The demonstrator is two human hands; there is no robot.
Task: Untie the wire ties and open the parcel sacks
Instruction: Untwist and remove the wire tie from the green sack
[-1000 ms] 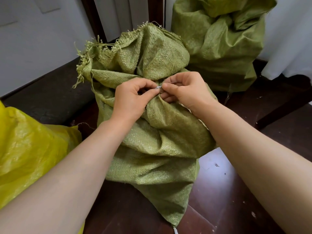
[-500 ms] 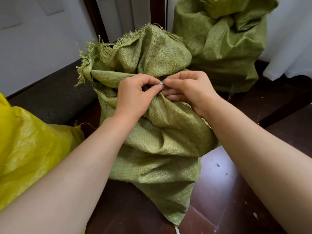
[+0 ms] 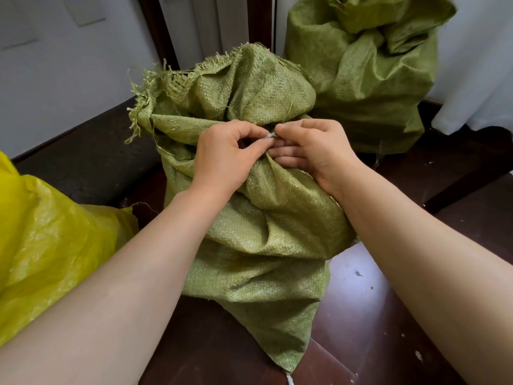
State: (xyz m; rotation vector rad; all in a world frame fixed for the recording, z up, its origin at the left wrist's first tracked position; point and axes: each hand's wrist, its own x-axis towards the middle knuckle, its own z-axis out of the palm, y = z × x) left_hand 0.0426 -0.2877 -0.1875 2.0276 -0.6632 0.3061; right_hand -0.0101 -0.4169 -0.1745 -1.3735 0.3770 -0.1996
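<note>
2 hands (image 3: 224, 159) (image 3: 313, 151) apparently pinch wire tie (image 3: 270, 135) on sack (image 3: 263, 232).

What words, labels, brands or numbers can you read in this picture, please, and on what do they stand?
None can be read: the near green sack, the far green sack, the yellow sack, the wire tie and the white wall bear no print in view.
</note>
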